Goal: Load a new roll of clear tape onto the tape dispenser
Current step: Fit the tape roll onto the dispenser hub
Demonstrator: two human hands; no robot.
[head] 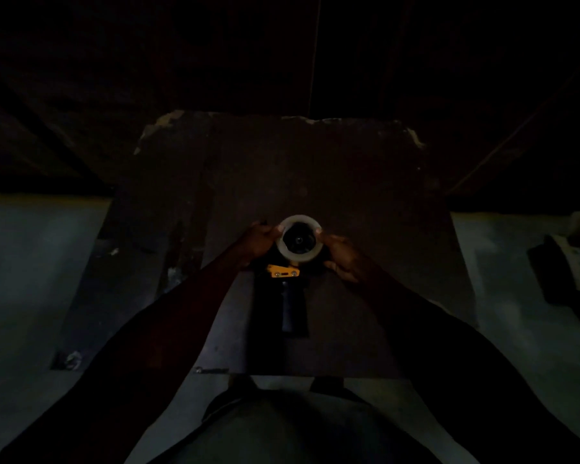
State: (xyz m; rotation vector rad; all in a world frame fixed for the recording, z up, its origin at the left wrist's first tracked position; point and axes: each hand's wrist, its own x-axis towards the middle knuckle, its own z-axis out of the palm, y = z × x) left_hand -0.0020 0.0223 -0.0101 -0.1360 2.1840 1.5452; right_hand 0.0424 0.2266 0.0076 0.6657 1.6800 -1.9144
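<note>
Dim overhead view of a dark table (pixel 365 182). A roll of clear tape (pixel 299 239) sits over the hub of a tape dispenser (pixel 288 289) — black handle pointing toward the table's near edge, yellow plate just below the roll. The left hand (pixel 260 244) grips the roll's left side and the right hand (pixel 344 257) its right side, thumbs on the rim; the other fingers' positions cannot be told in the darkness. The dispenser lies near the table's middle.
</note>
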